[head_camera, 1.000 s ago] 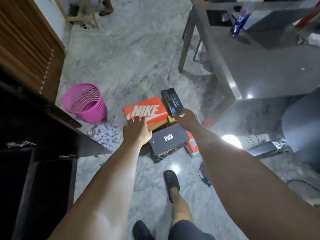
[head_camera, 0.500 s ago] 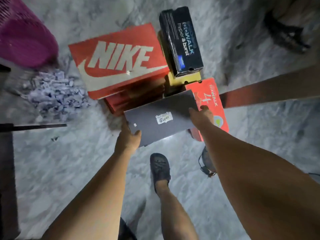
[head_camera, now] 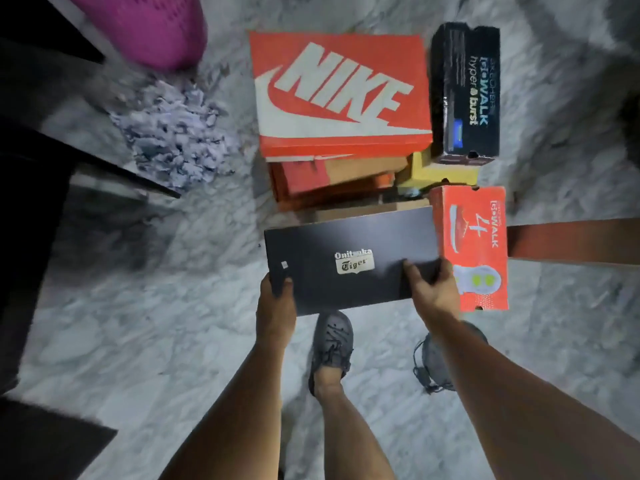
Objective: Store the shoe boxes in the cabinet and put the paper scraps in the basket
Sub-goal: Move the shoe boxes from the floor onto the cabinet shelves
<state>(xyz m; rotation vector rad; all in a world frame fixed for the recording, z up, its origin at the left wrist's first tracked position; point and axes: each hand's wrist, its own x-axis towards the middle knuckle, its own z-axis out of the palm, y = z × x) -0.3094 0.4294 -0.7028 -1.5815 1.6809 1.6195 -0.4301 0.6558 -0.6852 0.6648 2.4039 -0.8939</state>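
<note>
A: What were the hands doing at that point?

B: Both were on the dark Onitsuka Tiger box (head_camera: 349,261). The left hand (head_camera: 277,308) gripped its near left corner with the thumb on the lid, and the right hand (head_camera: 431,289) clasped the near right end, fingers (head_camera: 414,271) curled over the top. The box sat just ahead of the person's foot (head_camera: 330,344), tilted slightly, at the front of the pile on the marble floor (head_camera: 173,341).

A: So how would that lift be done well?

B: I'd judge it needed an even raise from both ends, lid kept level so it stayed shut. The box touched the red GoWalk box (head_camera: 474,244) on its right, and its far edge overlapped a brown box beneath, so drawing it straight back toward the body first seemed safer than dragging it sideways.

A: And beyond it?

B: The orange Nike box (head_camera: 339,95) topped a stack of two or three others, with the black GoWalk box (head_camera: 467,91) beside it on a yellow box (head_camera: 440,171). Those looked untouched.

A: Where would it go?

B: The dark cabinet (head_camera: 31,202) stood at the left, its door edge jutting out, so a turn left with the box held clear of that edge. The paper scraps (head_camera: 173,136) lay heaped on the floor near it, just in front of the pink basket (head_camera: 149,26); stepping around them would keep them together.
</note>
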